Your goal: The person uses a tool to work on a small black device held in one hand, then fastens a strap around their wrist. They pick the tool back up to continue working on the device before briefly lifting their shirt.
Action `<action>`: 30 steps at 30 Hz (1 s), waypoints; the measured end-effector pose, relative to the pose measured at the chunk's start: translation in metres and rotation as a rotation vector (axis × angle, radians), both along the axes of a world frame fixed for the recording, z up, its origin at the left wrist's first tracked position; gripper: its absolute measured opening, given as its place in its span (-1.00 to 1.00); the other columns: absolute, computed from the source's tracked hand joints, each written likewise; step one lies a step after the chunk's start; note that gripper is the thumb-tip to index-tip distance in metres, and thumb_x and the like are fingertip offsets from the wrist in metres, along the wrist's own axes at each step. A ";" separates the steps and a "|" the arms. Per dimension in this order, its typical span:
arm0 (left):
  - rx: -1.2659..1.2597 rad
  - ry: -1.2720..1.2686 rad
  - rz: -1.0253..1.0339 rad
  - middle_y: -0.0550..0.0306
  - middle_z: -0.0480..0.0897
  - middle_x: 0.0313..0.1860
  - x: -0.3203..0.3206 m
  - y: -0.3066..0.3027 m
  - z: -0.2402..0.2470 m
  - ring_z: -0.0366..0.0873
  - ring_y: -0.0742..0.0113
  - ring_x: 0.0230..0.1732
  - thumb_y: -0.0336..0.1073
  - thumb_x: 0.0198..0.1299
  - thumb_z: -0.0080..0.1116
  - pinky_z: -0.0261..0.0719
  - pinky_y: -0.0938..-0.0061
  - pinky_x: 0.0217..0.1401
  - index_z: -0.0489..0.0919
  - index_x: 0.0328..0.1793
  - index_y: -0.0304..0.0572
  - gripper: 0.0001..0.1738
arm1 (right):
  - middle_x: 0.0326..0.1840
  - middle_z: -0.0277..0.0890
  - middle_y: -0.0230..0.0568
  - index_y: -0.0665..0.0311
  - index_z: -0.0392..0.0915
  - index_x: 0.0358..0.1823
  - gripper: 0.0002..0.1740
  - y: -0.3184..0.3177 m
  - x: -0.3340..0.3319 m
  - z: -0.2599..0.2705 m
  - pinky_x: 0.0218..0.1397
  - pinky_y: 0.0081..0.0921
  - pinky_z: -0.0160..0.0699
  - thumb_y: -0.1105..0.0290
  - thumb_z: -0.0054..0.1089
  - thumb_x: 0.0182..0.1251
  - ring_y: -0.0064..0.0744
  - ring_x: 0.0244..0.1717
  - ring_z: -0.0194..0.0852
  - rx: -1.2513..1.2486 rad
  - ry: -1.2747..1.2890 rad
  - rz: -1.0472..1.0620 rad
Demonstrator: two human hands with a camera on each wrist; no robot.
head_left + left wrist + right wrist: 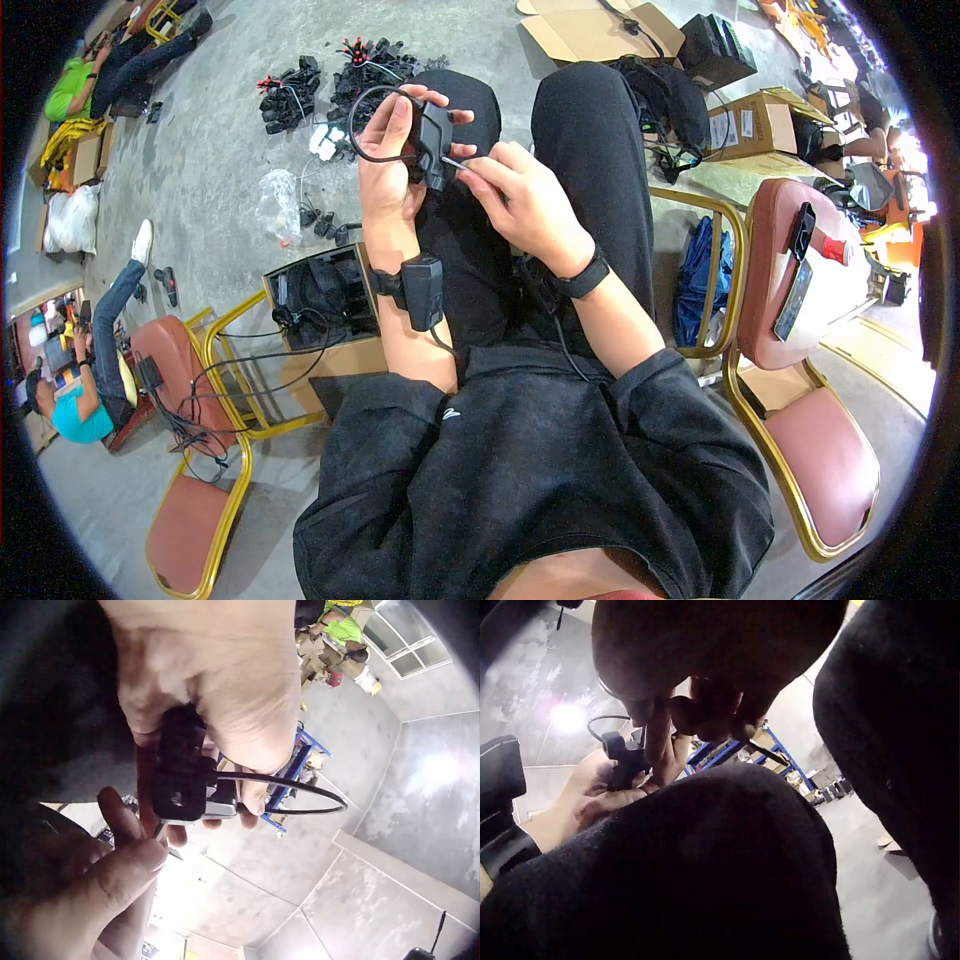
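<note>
**A:** Setting: grey concrete floor [200, 170]. Person seated, work held above the knees, middle of the head view.

**B:** Item and position?

**A:** One black module [433, 145], upright in the left hand [385, 170], with fingers and thumb wrapped round its body. Its cable loop [362, 125] arcs out to the left and hangs free.

**B:** The other hand?

**A:** The right hand [525, 205] has thumb and forefinger pinched together on a thin metal tool [453, 162]. The tip touches the module's right edge. The left wrist view confirms contact, but not how deep it goes.

**B:** Progress?

**A:** Judgement only: the module is in hand and the tool is presented to it. The housing looks closed, so work on this unit seems barely begun.

**B:** Surroundings?

**A:** A pile of black parts [375, 65] lies on the floor, far left. An open box [345, 358] of dark gear sits near left, beside the knee. A red chair [830, 460] stands at right. Cannot tell which of those pieces are finished.
</note>
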State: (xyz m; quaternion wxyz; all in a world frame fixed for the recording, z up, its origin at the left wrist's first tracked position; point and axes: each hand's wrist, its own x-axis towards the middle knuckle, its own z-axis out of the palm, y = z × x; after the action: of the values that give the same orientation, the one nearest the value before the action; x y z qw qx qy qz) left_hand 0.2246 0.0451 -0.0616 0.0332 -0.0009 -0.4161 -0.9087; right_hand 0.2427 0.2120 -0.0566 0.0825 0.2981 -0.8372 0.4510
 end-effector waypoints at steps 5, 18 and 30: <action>-0.016 -0.030 0.013 -0.07 0.59 -0.07 0.001 0.003 0.003 0.62 -0.15 -0.07 -0.13 0.39 0.02 0.75 0.09 -0.30 0.51 0.07 -0.21 -0.67 | -0.43 0.31 -0.19 0.24 0.58 -0.33 -0.88 0.001 -0.001 0.001 -0.25 -0.32 0.40 0.35 0.26 0.22 -0.17 -0.33 0.35 0.064 0.115 -0.033; -0.073 -0.009 -0.004 -0.06 0.61 -0.16 0.000 0.007 0.005 0.67 -0.01 -0.14 -0.19 0.36 0.08 0.78 0.17 -0.32 0.55 -0.03 -0.35 -0.69 | -0.38 0.37 -0.17 0.24 0.62 -0.23 -0.86 0.008 -0.006 -0.003 -0.18 -0.28 0.43 0.35 0.22 0.26 -0.15 -0.28 0.40 0.118 0.139 -0.042; -0.034 0.043 0.071 -0.08 0.61 -0.12 0.002 0.006 0.002 0.65 -0.15 -0.13 -0.13 0.38 0.04 0.74 0.06 -0.30 0.51 0.03 -0.27 -0.67 | -0.56 0.52 -0.17 0.30 0.62 -0.28 -0.83 0.016 -0.005 0.008 -0.37 -0.49 0.43 0.39 0.08 0.39 -0.28 -0.45 0.54 0.003 -0.193 0.010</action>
State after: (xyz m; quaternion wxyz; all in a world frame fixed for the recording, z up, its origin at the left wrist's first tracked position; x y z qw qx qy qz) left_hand 0.2262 0.0511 -0.0595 0.0742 -0.0063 -0.4302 -0.8997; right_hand 0.2377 0.2281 -0.0485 -0.0011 0.2575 -0.8405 0.4767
